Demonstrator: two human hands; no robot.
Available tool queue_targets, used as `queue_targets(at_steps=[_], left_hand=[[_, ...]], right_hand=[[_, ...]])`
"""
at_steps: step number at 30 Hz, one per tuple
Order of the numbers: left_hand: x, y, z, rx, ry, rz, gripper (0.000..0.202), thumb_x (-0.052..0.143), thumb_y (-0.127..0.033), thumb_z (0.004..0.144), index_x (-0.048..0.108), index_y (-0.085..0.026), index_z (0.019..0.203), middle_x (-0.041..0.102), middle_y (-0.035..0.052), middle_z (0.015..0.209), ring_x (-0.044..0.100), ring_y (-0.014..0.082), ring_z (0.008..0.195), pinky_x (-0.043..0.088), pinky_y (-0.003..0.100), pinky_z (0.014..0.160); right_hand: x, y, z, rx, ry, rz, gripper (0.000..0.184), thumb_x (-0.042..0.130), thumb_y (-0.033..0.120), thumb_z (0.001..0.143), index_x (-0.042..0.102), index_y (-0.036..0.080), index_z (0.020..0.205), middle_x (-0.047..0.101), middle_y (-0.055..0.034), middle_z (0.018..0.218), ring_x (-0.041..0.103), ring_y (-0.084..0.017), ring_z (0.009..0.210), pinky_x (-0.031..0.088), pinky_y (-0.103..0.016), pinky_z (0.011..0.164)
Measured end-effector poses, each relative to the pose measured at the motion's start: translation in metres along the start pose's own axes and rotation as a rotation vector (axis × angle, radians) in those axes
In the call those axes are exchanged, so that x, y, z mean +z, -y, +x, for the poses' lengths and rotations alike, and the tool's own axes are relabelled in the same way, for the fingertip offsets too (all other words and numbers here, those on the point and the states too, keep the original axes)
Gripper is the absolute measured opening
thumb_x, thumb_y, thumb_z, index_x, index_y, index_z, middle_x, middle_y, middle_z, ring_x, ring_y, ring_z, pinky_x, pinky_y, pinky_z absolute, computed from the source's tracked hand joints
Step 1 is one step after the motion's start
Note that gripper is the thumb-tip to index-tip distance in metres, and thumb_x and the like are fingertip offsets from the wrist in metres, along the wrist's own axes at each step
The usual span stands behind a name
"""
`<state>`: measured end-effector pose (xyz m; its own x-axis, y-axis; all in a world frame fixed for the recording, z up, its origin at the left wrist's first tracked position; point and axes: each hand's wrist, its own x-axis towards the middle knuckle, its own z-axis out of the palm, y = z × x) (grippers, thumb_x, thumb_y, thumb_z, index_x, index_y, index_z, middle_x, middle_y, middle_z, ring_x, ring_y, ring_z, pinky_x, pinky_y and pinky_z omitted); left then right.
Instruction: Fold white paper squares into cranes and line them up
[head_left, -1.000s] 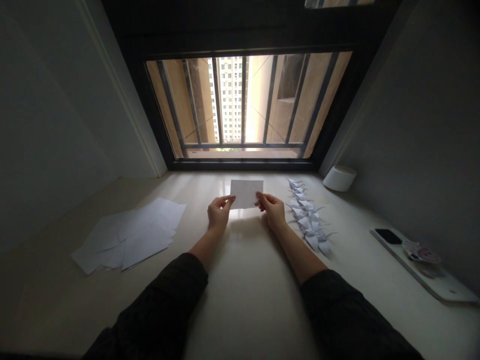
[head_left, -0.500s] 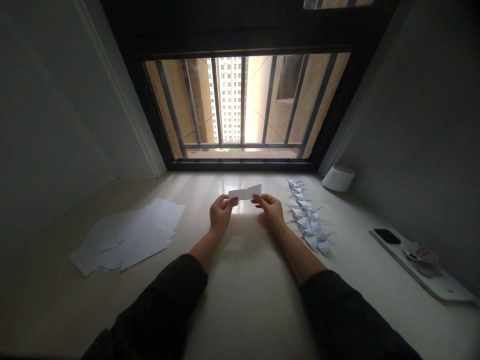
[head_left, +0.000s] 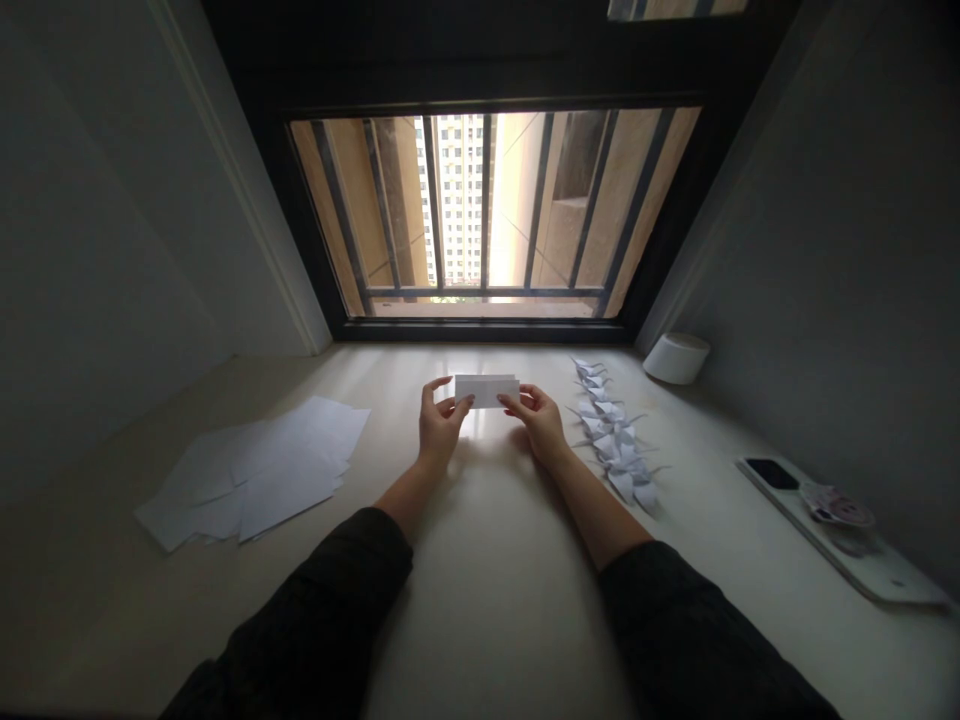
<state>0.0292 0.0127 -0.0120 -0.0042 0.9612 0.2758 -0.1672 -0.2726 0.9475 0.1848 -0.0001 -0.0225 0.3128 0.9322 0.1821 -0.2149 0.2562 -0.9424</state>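
Note:
A small white paper sheet (head_left: 486, 391), folded into a flat double-layered strip, is held up above the pale countertop (head_left: 487, 610). My left hand (head_left: 444, 420) pinches its left end, with the index finger lifted off the top edge. My right hand (head_left: 538, 420) grips its right end between thumb and fingers. Just right of that hand lies a row of white origami cranes (head_left: 611, 435). Both forearms come in from dark sleeves.
Loose white paper sheets (head_left: 255, 470) overlap on the counter at left. A white cylindrical container (head_left: 676, 358) stands by the right wall. A phone (head_left: 772, 473) lies on a white board (head_left: 847, 535) at right. A barred window (head_left: 487, 215) fills the far end.
The paper has gone from a flat open sheet to a bent strip and now a flat folded strip. My hands have shifted slightly toward its ends, and my left index finger has lifted.

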Motion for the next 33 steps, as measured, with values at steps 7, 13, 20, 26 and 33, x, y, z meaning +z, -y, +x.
queue_targets(at_steps=[7, 13, 20, 26, 33], left_hand=[[0.0, 0.007, 0.006, -0.104, 0.04, -0.044, 0.045, 0.074, -0.04, 0.063, 0.062, -0.013, 0.097, 0.07, 0.0093, 0.083, 0.065, 0.0188, 0.08, 0.05, 0.031, 0.076], [-0.001, 0.01, 0.007, -0.127, 0.001, -0.056, 0.038, 0.072, -0.046, 0.064, 0.067, -0.012, 0.08, 0.07, 0.0081, 0.082, 0.065, 0.0178, 0.077, 0.051, 0.031, 0.074], [0.0, 0.008, 0.007, -0.139, -0.027, -0.056, 0.037, 0.073, -0.046, 0.062, 0.066, -0.012, 0.076, 0.069, 0.0076, 0.078, 0.065, 0.0181, 0.075, 0.052, 0.032, 0.073], [0.0, 0.009, 0.007, -0.132, -0.029, -0.056, 0.036, 0.073, -0.045, 0.062, 0.066, -0.012, 0.075, 0.069, 0.0075, 0.078, 0.065, 0.0173, 0.073, 0.051, 0.031, 0.073], [0.0, 0.011, 0.007, -0.122, -0.032, -0.051, 0.036, 0.073, -0.046, 0.062, 0.066, -0.012, 0.074, 0.069, 0.007, 0.076, 0.065, 0.0174, 0.073, 0.052, 0.031, 0.071]], right_hand=[[-0.004, -0.004, 0.003, 0.017, -0.068, 0.036, 0.056, 0.08, 0.04, 0.053, 0.057, 0.018, 0.099, 0.07, -0.0028, 0.071, 0.063, -0.016, 0.065, 0.049, -0.028, 0.063], [-0.002, 0.0, 0.0, 0.012, -0.049, -0.054, 0.04, 0.074, 0.049, 0.058, 0.07, 0.015, 0.079, 0.07, -0.0065, 0.079, 0.061, -0.016, 0.067, 0.05, -0.029, 0.064], [-0.003, -0.003, 0.002, 0.006, -0.059, -0.072, 0.038, 0.074, 0.05, 0.058, 0.072, 0.016, 0.076, 0.069, -0.0054, 0.074, 0.059, -0.016, 0.065, 0.049, -0.028, 0.063], [-0.002, -0.003, 0.002, 0.012, -0.073, -0.071, 0.039, 0.074, 0.051, 0.058, 0.071, 0.016, 0.075, 0.069, -0.0053, 0.074, 0.059, -0.015, 0.063, 0.048, -0.028, 0.062], [-0.002, -0.002, 0.001, 0.019, -0.088, -0.069, 0.039, 0.073, 0.052, 0.058, 0.071, 0.016, 0.073, 0.068, -0.0048, 0.071, 0.057, -0.014, 0.061, 0.047, -0.027, 0.06]])
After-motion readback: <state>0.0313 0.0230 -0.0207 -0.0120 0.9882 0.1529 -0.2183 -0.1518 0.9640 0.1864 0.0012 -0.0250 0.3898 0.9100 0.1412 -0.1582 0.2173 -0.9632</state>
